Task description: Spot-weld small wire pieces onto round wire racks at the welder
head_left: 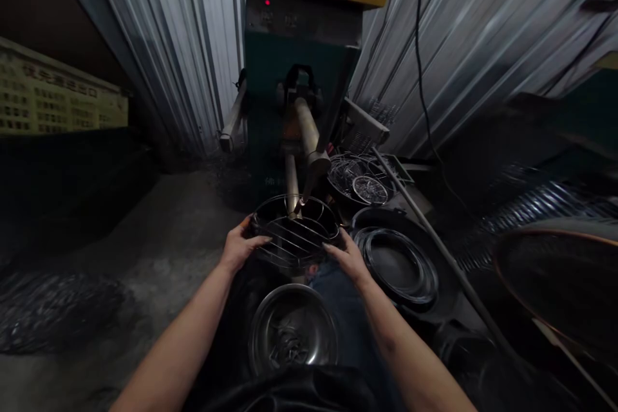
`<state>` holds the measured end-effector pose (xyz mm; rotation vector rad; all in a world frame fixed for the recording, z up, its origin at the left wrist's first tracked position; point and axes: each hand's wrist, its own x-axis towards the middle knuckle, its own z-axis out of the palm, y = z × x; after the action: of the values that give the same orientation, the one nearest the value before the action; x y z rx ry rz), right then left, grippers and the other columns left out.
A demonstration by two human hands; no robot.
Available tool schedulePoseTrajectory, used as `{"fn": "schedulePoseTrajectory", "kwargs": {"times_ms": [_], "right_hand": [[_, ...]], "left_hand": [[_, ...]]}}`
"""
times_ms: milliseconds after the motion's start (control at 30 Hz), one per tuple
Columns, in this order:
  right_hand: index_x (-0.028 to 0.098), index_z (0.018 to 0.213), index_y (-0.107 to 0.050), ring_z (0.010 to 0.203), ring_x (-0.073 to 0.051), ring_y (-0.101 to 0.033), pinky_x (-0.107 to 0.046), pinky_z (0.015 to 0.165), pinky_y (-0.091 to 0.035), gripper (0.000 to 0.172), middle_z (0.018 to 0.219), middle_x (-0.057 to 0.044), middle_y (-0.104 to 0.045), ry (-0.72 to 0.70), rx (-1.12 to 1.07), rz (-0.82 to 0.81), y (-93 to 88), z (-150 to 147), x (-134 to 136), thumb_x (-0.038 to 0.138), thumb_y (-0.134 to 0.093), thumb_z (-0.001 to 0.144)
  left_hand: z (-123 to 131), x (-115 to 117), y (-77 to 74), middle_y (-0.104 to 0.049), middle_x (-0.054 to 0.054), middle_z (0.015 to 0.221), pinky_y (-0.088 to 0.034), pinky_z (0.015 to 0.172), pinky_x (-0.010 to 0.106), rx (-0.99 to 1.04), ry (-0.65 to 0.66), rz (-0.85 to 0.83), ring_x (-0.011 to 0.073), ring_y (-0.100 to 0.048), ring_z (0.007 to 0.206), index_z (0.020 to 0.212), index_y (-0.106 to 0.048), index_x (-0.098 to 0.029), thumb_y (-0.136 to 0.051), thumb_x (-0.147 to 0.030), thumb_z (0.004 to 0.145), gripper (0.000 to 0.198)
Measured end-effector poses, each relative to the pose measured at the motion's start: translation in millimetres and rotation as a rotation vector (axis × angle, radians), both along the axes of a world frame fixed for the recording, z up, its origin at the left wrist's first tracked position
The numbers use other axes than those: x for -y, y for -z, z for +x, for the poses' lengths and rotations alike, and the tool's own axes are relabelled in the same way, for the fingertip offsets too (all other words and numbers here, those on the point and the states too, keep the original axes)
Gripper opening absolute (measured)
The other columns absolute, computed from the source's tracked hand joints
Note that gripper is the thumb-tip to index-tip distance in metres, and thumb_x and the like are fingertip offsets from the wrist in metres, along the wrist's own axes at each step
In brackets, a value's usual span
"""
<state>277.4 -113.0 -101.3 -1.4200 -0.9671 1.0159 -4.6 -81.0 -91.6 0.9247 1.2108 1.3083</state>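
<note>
A round wire rack (295, 239) with parallel bars and a ring rim is held between my two hands. My left hand (240, 246) grips its left edge, thumb laid inward over the rim. At the right edge my right hand (348, 253) does the same. The far part of the rack lies at the tips of a machine's two metal arms (309, 132), one above the other; whether they touch the wire I cannot tell. Below the rack, a shiny metal bowl (294, 328) with small bent wire pieces rests at my lap.
The machine (302, 38) has a lit red light. To the right stand a basin of wire parts (360, 180) and a dark tub (357, 222) with wire rings (400, 267). A long bar (434, 244) slants past them. A yellow crate (62, 93) is at left.
</note>
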Motion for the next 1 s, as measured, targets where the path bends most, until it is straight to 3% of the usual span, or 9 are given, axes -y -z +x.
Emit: {"fn": "schedulePoseTrajectory", "kwargs": {"times_ms": [133,333,567,700,833,900,1000], "right_hand": [[0.018,0.108,-0.068,0.098,-0.026,-0.064,-0.029,0.070,-0.055,0.057,0.104,-0.007,-0.071,0.099,0.012,-0.075,-16.6,-4.2,0.9,0.033,-0.085,0.055],[0.015,0.107,-0.066,0.065,-0.019,-0.062,-0.022,0.042,-0.043,0.059,0.081,-0.005,-0.068,0.098,0.033,-0.048,-30.4,-12.0,5.5,0.045,-0.081,0.059],[0.014,0.102,-0.062,0.044,-0.011,-0.054,-0.019,0.034,-0.037,0.065,0.065,0.003,-0.060,0.130,-0.005,-0.093,-51.5,-20.0,5.5,0.047,-0.084,0.051],[0.013,0.102,-0.060,0.040,-0.012,-0.052,-0.020,0.031,-0.035,0.072,0.062,0.004,-0.061,0.237,-0.052,-0.125,-63.8,-24.6,2.0,0.043,-0.087,0.043],[0.012,0.094,-0.063,0.042,-0.011,-0.051,-0.019,0.032,-0.037,0.065,0.062,0.003,-0.060,0.264,-0.045,-0.079,-72.8,-27.5,-4.2,0.038,-0.088,0.039],[0.012,0.093,-0.064,0.048,-0.011,-0.054,-0.018,0.034,-0.037,0.064,0.070,0.001,-0.062,0.262,-0.055,-0.040,-74.8,-29.3,-4.4,0.037,-0.088,0.040],[0.015,0.096,-0.064,0.057,-0.009,-0.057,-0.014,0.038,-0.039,0.060,0.081,0.000,-0.064,0.226,-0.111,0.032,-70.7,-30.2,3.9,0.037,-0.087,0.045]], "left_hand": [[4.0,-8.7,-9.9,-0.071,0.008,0.097,-0.048,0.090,0.035,0.037,-0.073,-0.028,0.0208,-0.066,0.091,0.121,-0.063,-0.010,-0.090,-0.030,0.047,0.081],[8.9,-6.3,-16.6,-0.069,0.018,0.103,-0.049,0.089,0.037,0.095,-0.218,-0.088,0.0257,-0.066,0.097,0.122,-0.060,-0.002,-0.091,-0.034,0.048,0.086],[12.9,-4.5,-15.7,-0.070,0.017,0.104,-0.047,0.092,0.037,0.075,-0.257,-0.110,0.0305,-0.063,0.105,0.106,-0.069,-0.005,-0.090,-0.041,0.049,0.070],[17.9,2.7,-14.1,-0.068,0.016,0.112,-0.046,0.092,0.032,0.136,-0.236,-0.100,0.0270,-0.062,0.106,0.115,-0.066,-0.007,-0.091,-0.037,0.050,0.076],[20.9,15.2,-13.5,-0.070,0.008,0.085,-0.050,0.071,0.027,0.223,-0.095,-0.159,0.0176,-0.065,0.076,0.136,-0.051,-0.009,-0.091,-0.025,0.049,0.097],[19.8,19.6,-15.3,-0.066,0.003,0.073,-0.046,0.057,0.025,0.226,-0.090,-0.219,0.0127,-0.058,0.059,0.141,-0.044,-0.009,-0.088,-0.025,0.054,0.099],[15.6,23.4,-21.1,-0.063,0.001,0.067,-0.040,0.047,0.024,0.349,-0.107,-0.290,0.0106,-0.052,0.048,0.136,-0.045,-0.008,-0.086,-0.022,0.056,0.092]]}}
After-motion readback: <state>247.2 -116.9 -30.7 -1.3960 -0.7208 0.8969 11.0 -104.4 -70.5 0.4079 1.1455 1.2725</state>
